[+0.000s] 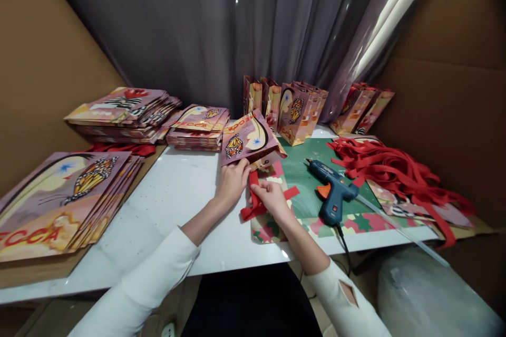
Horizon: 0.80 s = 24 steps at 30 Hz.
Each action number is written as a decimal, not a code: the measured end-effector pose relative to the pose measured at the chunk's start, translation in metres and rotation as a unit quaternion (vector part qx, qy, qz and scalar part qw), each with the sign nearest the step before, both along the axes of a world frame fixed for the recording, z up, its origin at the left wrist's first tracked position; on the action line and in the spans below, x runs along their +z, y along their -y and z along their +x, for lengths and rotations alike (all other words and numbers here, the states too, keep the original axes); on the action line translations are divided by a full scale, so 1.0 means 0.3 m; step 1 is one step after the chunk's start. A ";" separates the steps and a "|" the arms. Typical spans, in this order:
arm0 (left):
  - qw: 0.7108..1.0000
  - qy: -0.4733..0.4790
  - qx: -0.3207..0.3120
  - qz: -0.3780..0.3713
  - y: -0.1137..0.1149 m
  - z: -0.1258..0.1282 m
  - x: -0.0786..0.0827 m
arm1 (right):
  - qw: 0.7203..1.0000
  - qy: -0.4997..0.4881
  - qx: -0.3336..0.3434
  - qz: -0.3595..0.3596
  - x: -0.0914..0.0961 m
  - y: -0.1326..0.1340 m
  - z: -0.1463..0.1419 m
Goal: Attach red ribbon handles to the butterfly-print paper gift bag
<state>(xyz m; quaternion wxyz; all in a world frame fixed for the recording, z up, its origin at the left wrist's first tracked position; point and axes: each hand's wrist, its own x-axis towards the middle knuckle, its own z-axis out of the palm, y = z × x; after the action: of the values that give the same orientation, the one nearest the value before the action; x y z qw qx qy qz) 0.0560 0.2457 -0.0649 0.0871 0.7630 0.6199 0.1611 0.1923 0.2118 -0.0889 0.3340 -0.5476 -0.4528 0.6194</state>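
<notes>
The left hand [233, 181] holds a paper bag [248, 141] by its lower edge; the fingers are closed on that edge, and the bag stands tilted up from the tabletop [177, 205], with the butterfly print facing the camera. The right hand [271, 195] lies just beside the left one and presses on a red ribbon [253, 205]. Its fingers are bent and almost closed, with the tips on the ribbon right under the bag's edge; whether they pinch the ribbon or only press it down, I cannot tell. The ribbon runs from the bag's edge between the 2 hands toward the person, and its free end lies on the tabletop at the left border of the green mat [304, 179]. A blue glue gun [332, 192] with an orange trigger lies on the mat, near the right hand but not touching it. Further right is a heap of red ribbons [391, 168]. Behind the mat, several finished bags [296, 110] stand upright. On the left side are 3 piles of flat bags [67, 194], well apart from the hands.
</notes>
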 end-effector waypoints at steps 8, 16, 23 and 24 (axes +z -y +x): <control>1.000 0.004 0.005 0.000 -0.006 -0.004 -0.016 | 0.992 -0.093 0.021 -0.084 0.117 0.230 0.082; 1.000 -0.004 0.007 -0.008 -0.015 -0.007 -0.040 | 0.996 -0.024 0.023 -0.086 0.175 0.420 0.247; 1.000 -0.011 0.005 -0.013 -0.011 0.001 -0.043 | 0.996 0.051 0.000 -0.068 0.146 0.559 0.435; 1.000 -0.011 0.004 -0.013 -0.010 0.002 -0.041 | 0.995 0.058 0.002 -0.086 0.145 0.576 0.455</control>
<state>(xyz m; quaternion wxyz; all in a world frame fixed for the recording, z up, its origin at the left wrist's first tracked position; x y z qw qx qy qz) 0.0567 0.2487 -0.0773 0.0898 0.7611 0.6260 0.1446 0.3287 0.0389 -0.0454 0.2575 -0.6087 -0.4173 0.6238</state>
